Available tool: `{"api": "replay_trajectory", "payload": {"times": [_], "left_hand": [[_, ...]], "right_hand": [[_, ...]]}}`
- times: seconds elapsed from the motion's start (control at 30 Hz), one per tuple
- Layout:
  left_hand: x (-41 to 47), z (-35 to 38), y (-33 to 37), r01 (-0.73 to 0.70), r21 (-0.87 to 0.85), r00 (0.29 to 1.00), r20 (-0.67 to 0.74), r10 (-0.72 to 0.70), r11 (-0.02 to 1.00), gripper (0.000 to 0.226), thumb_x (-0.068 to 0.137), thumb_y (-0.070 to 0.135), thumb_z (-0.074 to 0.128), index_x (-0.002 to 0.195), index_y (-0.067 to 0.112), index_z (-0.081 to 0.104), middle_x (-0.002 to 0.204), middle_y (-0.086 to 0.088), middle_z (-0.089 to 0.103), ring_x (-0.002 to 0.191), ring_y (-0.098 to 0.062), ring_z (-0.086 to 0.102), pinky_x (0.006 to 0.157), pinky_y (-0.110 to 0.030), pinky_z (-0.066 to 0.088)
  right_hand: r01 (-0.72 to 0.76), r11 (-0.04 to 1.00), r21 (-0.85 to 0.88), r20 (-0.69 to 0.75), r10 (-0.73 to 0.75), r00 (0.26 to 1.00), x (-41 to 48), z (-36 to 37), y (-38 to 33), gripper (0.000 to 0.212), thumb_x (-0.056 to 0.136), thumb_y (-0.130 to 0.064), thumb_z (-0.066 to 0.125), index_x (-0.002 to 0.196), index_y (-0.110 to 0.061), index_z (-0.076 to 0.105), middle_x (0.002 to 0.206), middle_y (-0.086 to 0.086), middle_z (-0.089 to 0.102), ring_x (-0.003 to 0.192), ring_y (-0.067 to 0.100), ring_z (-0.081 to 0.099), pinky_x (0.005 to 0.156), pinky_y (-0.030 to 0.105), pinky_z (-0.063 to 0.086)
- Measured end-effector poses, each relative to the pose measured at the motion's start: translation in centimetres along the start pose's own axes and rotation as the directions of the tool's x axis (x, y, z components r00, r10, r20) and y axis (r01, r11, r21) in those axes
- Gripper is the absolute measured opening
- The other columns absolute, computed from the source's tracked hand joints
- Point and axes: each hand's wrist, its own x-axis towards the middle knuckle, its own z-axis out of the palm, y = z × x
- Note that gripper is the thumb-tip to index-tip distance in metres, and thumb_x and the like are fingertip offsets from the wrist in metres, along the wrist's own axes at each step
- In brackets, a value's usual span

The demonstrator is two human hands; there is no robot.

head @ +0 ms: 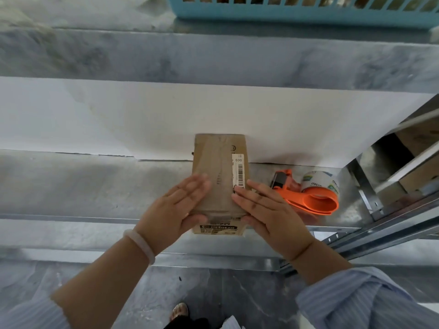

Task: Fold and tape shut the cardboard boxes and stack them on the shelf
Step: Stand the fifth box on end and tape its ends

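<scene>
Cardboard box lies flat on the metal shelf, flaps closed, long side running away from the person. Its near end is at the shelf's front lip. A white barcode label runs along the right side of its top.

Left hand: fingers straight and together, palm flat on the left half of the box top, thumb along the near edge. Right hand: same pose on the right half, fingertips at the lower end of the label. Neither hand grips anything, both just press down. There is a pale bracelet on the left wrist and striped sleeves on both arms.

Around the box:
- Right of it, on the same shelf: orange tape dispenser with its tape roll loaded. It sits near the right hand, not touching it.
- Behind it: white panel. The box's far end overlaps the panel in view, but I can't tell if they touch.
- Above and beyond: an upper shelf with a blue slotted basket at the frame's top edge.
- Far right: a neighbouring rack holding more brown boxes, partly cut off.
- Below: grey floor, with one sandalled foot showing.

The shelf left of the box is bare metal — nothing sits between the hands and the dispenser.
</scene>
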Motion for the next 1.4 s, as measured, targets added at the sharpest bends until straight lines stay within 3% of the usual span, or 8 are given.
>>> {"api": "replay_trajectory", "payload": {"times": [0.17, 0.27, 0.4, 0.5, 0.8, 0.97, 1.3, 1.4], "left_hand": [[-1.3, 1.1, 1.8, 0.311, -0.363, 0.944, 0.01, -0.329, 0.879, 0.069, 0.1, 0.06, 0.025, 0.157, 0.029, 0.003, 0.163, 0.016, 0.009, 0.143, 0.006, 0.02, 0.107, -0.012, 0.033], [-1.3, 1.4, 2.8, 0.357, -0.498, 0.918, 0.028, -0.396, 0.791, 0.068, 0.099, 0.061, 0.023, 0.157, 0.031, 0.003, 0.162, 0.016, 0.011, 0.146, -0.003, 0.022, 0.11, -0.024, 0.038], [-0.2, 1.1, 4.8, 0.475, -0.776, 0.767, 0.134, -0.627, 0.415, 0.079, 0.086, 0.067, 0.041, 0.154, 0.036, 0.015, 0.154, 0.012, 0.031, 0.138, -0.001, 0.035, 0.107, -0.026, 0.042], [1.6, 2.0, 6.9, 0.507, -0.832, 0.627, 0.177, -0.758, 0.225, 0.071, 0.089, 0.056, 0.055, 0.149, 0.036, 0.023, 0.132, 0.009, 0.054, 0.112, 0.003, 0.059, 0.086, -0.021, 0.054], [2.0, 2.4, 7.5, 0.396, -0.882, 0.618, 0.051, -0.784, 0.255, 0.047, 0.101, 0.047, 0.038, 0.143, 0.027, 0.041, 0.13, 0.01, 0.059, 0.117, -0.004, 0.058, 0.087, -0.018, 0.052], [0.7, 3.1, 6.0, 0.493, -0.76, 0.702, 0.058, -0.71, 0.425, 0.086, 0.083, 0.071, 0.053, 0.149, 0.021, 0.034, 0.127, 0.0, 0.061, 0.112, -0.019, 0.063, 0.083, -0.039, 0.059], [0.9, 2.5, 6.2, 0.463, -0.863, 0.663, 0.185, -0.725, 0.204, 0.054, 0.102, 0.046, 0.036, 0.152, 0.026, 0.03, 0.143, 0.005, 0.05, 0.127, -0.005, 0.051, 0.103, -0.027, 0.047], [-0.9, 2.3, 7.3, 0.524, -0.755, 0.695, 0.11, -0.711, 0.395, 0.063, 0.095, 0.06, 0.031, 0.15, 0.03, 0.034, 0.145, 0.008, 0.046, 0.134, -0.007, 0.043, 0.107, -0.029, 0.042]], "right_hand": [[-0.167, 0.974, 0.151, -0.036, 0.174, 0.984, -0.9, 1.5, -1.6, 0.047, 0.103, -0.024, 0.04, 0.147, -0.008, 0.037, 0.155, 0.004, 0.037, 0.148, 0.023, 0.026, 0.119, 0.04, 0.027], [-0.35, 0.879, 0.323, -0.004, 0.371, 0.928, -1.0, 2.2, -3.6, 0.054, 0.105, -0.037, 0.031, 0.154, -0.015, 0.024, 0.163, -0.001, 0.021, 0.151, 0.019, 0.016, 0.121, 0.041, 0.02], [-0.601, 0.363, 0.712, 0.134, 0.77, 0.624, 0.4, 2.1, -6.4, 0.086, 0.087, -0.074, 0.045, 0.156, -0.037, 0.01, 0.16, -0.016, 0.02, 0.146, 0.002, 0.023, 0.12, 0.041, 0.028], [-0.624, 0.15, 0.767, 0.242, 0.833, 0.498, 2.7, 2.2, -7.5, 0.08, 0.087, -0.058, 0.058, 0.154, -0.037, 0.021, 0.145, -0.018, 0.045, 0.126, -0.008, 0.046, 0.11, 0.031, 0.043], [-0.585, 0.23, 0.778, 0.147, 0.839, 0.524, 3.3, 2.4, -8.0, 0.047, 0.099, -0.042, 0.043, 0.145, -0.033, 0.039, 0.133, -0.018, 0.054, 0.122, -0.005, 0.05, 0.105, 0.028, 0.046], [-0.577, 0.256, 0.775, 0.154, 0.81, 0.566, 2.9, 2.2, -7.8, 0.053, 0.088, -0.036, 0.065, 0.137, -0.033, 0.045, 0.121, -0.018, 0.063, 0.111, -0.006, 0.059, 0.086, 0.011, 0.05], [-0.622, 0.127, 0.773, 0.277, 0.813, 0.512, 2.9, 1.7, -7.2, 0.036, 0.101, -0.035, 0.049, 0.136, -0.042, 0.045, 0.124, -0.022, 0.06, 0.114, -0.007, 0.056, 0.099, 0.024, 0.049], [-0.629, 0.065, 0.774, 0.297, 0.841, 0.452, 2.3, 0.5, -6.3, 0.033, 0.101, -0.027, 0.051, 0.132, -0.038, 0.052, 0.118, -0.021, 0.062, 0.104, -0.008, 0.059, 0.08, 0.012, 0.05]]}}
